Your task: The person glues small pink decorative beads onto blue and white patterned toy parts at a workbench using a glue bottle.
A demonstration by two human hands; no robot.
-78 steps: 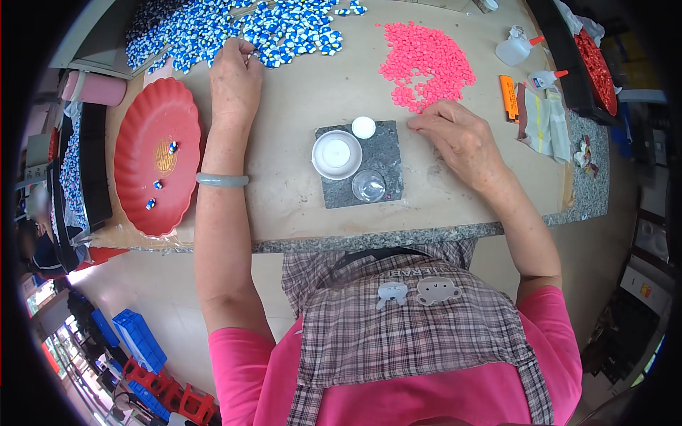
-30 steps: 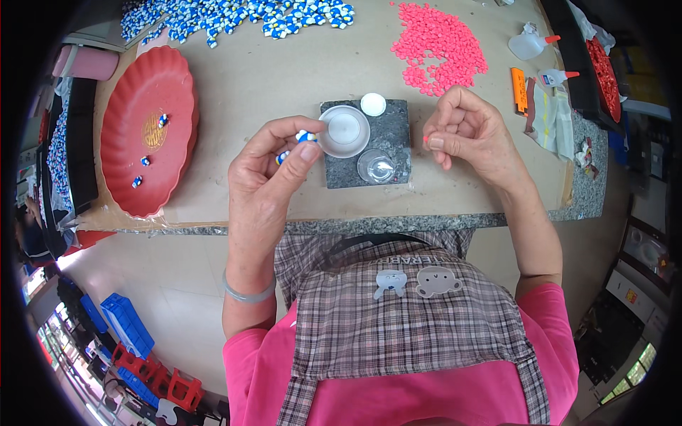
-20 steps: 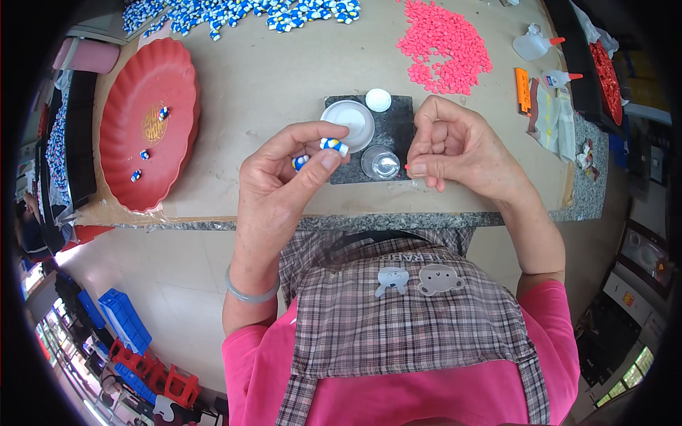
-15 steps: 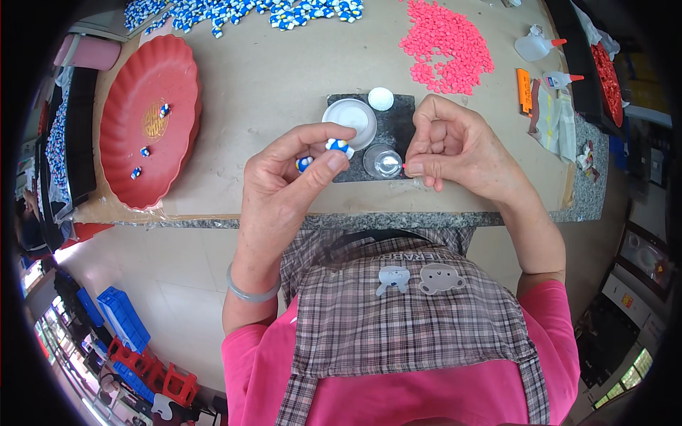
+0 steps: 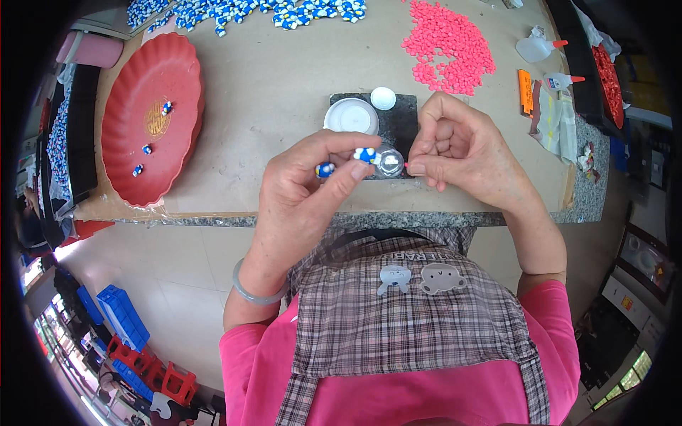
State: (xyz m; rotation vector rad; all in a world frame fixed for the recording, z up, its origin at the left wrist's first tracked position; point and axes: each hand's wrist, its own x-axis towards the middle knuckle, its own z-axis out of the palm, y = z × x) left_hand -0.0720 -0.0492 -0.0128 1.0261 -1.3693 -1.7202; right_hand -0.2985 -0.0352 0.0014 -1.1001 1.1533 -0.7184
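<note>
I see a blue-and-white piece (image 5: 366, 155) above the dark slab (image 5: 402, 117), pinched by thumb and forefinger of the left hand (image 5: 298, 186); a second piece (image 5: 325, 170) sits among its curled fingers. Right hand (image 5: 469, 153), at the slab's right edge, pinches a pink bit (image 5: 406, 165); red dish (image 5: 153, 64) well left of the slab.

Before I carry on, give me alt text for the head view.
A person's left hand holds two blue-and-white pieces while the right hand pinches a pink piece. Between them in view, a clear container sits on a dark slab. At left, a red tray holds three similar pieces; a blue pile and pink pile lie beyond.
</note>
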